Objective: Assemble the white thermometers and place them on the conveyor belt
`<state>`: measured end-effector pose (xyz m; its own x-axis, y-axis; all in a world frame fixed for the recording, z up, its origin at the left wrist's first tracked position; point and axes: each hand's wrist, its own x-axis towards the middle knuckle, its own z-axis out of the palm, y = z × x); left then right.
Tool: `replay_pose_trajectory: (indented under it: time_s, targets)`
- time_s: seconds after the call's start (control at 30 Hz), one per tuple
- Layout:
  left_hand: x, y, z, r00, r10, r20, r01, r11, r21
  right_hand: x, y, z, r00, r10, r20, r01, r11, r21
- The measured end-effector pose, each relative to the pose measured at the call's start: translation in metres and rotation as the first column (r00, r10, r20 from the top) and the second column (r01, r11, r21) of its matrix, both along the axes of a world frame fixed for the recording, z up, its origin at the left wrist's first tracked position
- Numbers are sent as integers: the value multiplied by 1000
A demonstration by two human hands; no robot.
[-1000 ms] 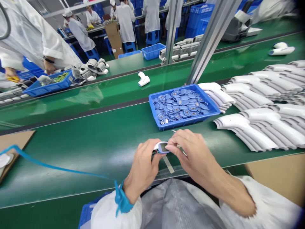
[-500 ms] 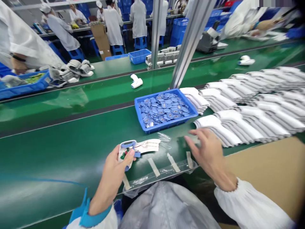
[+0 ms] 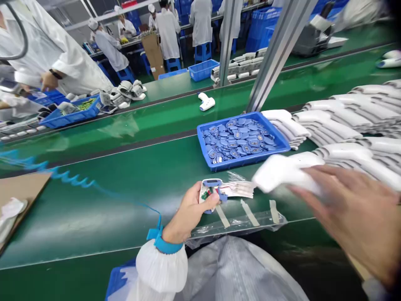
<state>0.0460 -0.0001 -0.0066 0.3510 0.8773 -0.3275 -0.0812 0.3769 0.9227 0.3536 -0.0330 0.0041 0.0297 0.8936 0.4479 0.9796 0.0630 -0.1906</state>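
Note:
My left hand (image 3: 197, 205) grips an open thermometer housing half (image 3: 238, 189), white, with blue parts, a green circuit board and red wire showing inside. Its handle points right, over the green work surface. My right hand (image 3: 351, 209), smeared by motion, holds a plain white housing shell (image 3: 283, 173) shaped like a pistol grip, just right of the half in my left hand. Behind both hands stands a blue tray (image 3: 205, 155) full of small blue plastic parts (image 3: 239, 140). Stacked white shells (image 3: 354, 152) lie in rows at the right.
Tape strips (image 3: 249, 213) hold clear plastic along the near edge. A coiled blue cord (image 3: 70, 179) runs to my left wrist strap. An assembled white thermometer (image 3: 206, 101) lies on the far belt. A metal post (image 3: 278, 56) rises behind the tray. Co-workers in white coats (image 3: 53, 46) are beyond.
My right hand, empty before, now holds a white housing shell from the stacks' side. My left hand keeps the housing half. The view has swung left, so things appear farther right.

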Motion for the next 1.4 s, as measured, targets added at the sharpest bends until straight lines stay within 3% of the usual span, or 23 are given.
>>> replay_pose_trajectory:
  time_s: [0.13,0.23,0.37,0.5,0.6,0.63,0.73,0.77,0.8,0.87,1.0,1.17,1.23,1.4]
  targets:
    - [-2,-3,2,998,-2,63,3,1000,-15,-68,-5,12,942,310,128,-320,945,67]
    - [-5,-4,0,998,-20,66,18,999,34,-99,0,12,914,365,180,-383,920,79]
    - [-8,-7,-6,993,-8,-117,18,996,85,-113,10,1,893,405,196,-423,904,59]
    - [-9,-9,-11,984,5,-177,18,991,129,-110,15,-16,857,515,31,-514,857,-33]
    - [-10,-9,-9,993,-37,-108,53,988,146,-108,13,-15,889,390,-239,-445,861,-248]
    - [-10,-9,-8,995,-54,-89,67,986,153,-107,13,-11,882,329,-338,-446,816,-369]
    - [-9,-9,-1,988,-106,-115,126,975,181,-109,13,5,808,140,-572,-535,582,-613]
    - [-9,-9,1,980,-119,-160,149,970,191,-109,14,10,784,91,-615,-558,539,-631]
    - [-8,-9,2,969,-129,-212,172,965,200,-110,14,13,767,57,-640,-567,528,-632]
    - [-8,-9,3,947,-141,-288,207,955,213,-109,14,14,759,45,-650,-558,559,-613]
    - [-10,-12,0,950,-162,-266,231,939,254,-104,13,11,736,75,-672,-572,599,-560]
    - [-8,-25,-1,956,-50,-290,146,936,321,-101,10,12,449,-24,-893,-771,495,-401]
    - [-8,-33,1,952,3,-307,108,933,344,-103,6,12,399,-63,-915,-771,517,-372]
    - [-9,-59,-3,934,94,-346,68,901,428,-108,-14,7,373,-98,-923,-726,589,-356]
